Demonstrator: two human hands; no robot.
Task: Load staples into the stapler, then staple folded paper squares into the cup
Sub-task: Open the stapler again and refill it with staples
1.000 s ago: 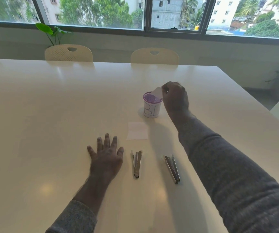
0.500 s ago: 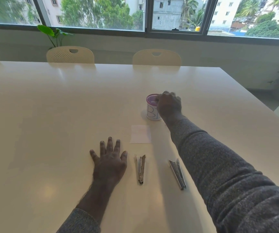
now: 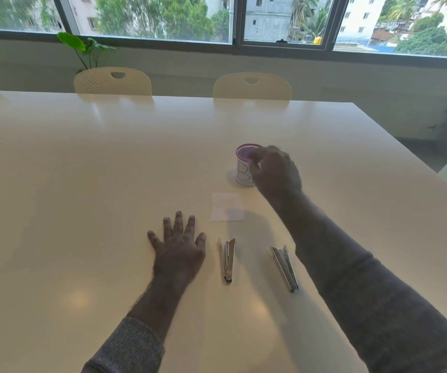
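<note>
Right hand (image 3: 275, 170) hovering at the cup's (image 3: 244, 170) rim, left hand (image 3: 179, 249) lying flat on the desk (image 3: 82, 170).

The right fingers are curling loosely over the cup; whether they are pinching anything cannot be told. The left fingers are spreading wide, holding nothing. The paper square (image 3: 227, 207) is lying between cup and staplers, nearer the right hand. The near stapler (image 3: 227, 258) is pointing its long axis away from the person, just beside the left hand; a second stapler (image 3: 284, 267) is lying angled beneath the right forearm.
</note>
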